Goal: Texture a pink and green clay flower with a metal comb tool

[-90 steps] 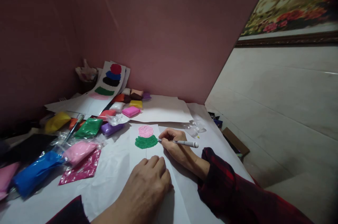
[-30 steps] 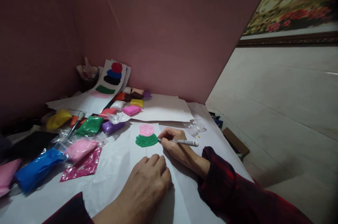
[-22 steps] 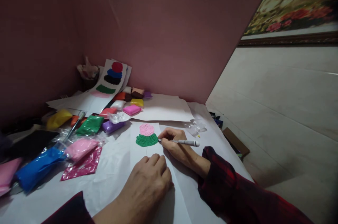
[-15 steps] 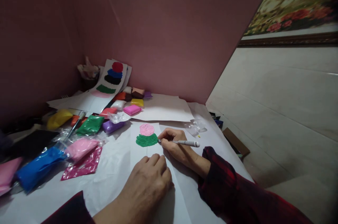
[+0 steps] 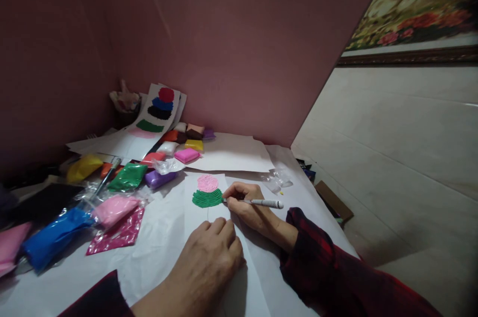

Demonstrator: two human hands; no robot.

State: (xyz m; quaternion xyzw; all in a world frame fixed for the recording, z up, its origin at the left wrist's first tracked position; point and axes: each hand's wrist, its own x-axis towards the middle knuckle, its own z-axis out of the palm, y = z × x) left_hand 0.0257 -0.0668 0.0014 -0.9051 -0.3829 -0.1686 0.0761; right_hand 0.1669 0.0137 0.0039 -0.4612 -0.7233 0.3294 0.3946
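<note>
A white paper strip (image 5: 194, 215) lies in front of me, bearing a round pink clay patch (image 5: 208, 183) above a wider green clay patch (image 5: 207, 198) with ridged lines. My right hand (image 5: 251, 205) is closed on a pen-like tool (image 5: 267, 203) with a striped handle, its tip at the right edge of the green patch. Just below the green patch, my left hand (image 5: 212, 252) rests on the paper with its fingers curled under; whether anything is beneath them is hidden.
Bagged clay in several colours, including a blue pack (image 5: 58, 238) and a green pack (image 5: 128, 176), covers the left side. A sheet with coloured patches (image 5: 149, 132) leans at the back left. Crumpled clear plastic (image 5: 278, 181) lies right of the strip.
</note>
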